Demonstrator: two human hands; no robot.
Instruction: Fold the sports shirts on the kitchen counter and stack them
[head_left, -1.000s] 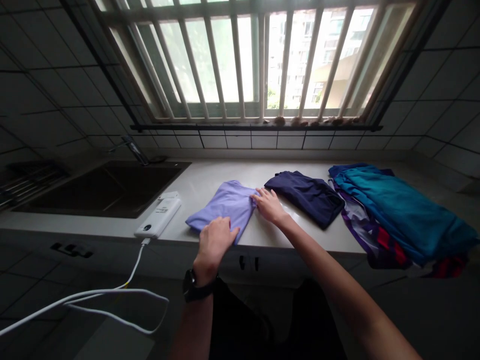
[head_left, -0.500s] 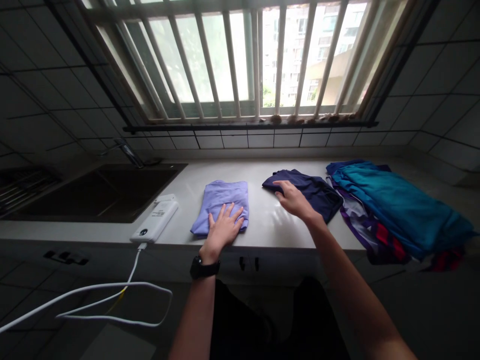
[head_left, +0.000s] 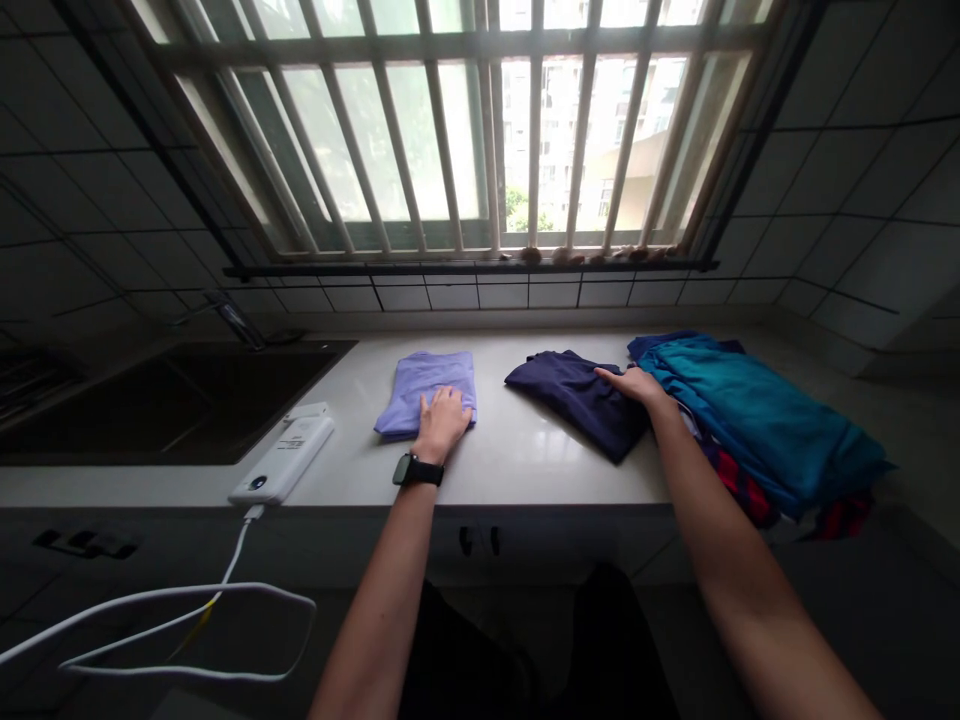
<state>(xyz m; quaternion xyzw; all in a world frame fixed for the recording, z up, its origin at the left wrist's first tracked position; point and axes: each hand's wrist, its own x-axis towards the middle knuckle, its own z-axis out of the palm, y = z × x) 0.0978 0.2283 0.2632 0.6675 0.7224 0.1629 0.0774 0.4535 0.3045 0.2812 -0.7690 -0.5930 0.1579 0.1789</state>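
Observation:
A folded lavender garment (head_left: 420, 385) lies on the pale countertop (head_left: 517, 455). My left hand (head_left: 442, 422) rests flat on its near right corner, fingers stretched out. A folded navy garment (head_left: 574, 390) lies to the right of it. My right hand (head_left: 637, 385) sits on the navy garment's far right edge, next to a pile of clothes with a teal garment (head_left: 757, 420) on top. The right fingers lie on the cloth and curl slightly at its edge.
A white power bank (head_left: 283, 472) with a white cable (head_left: 187, 600) lies at the counter's front left. A dark sink (head_left: 157, 400) with a tap (head_left: 232, 318) is at the left. A barred window (head_left: 480, 130) rises behind. Purple and red clothes (head_left: 742, 485) hang over the counter edge.
The lavender garment was pushed away from me toward the wall under my left hand. My right hand moved right, from the lavender piece across the navy garment to its far edge.

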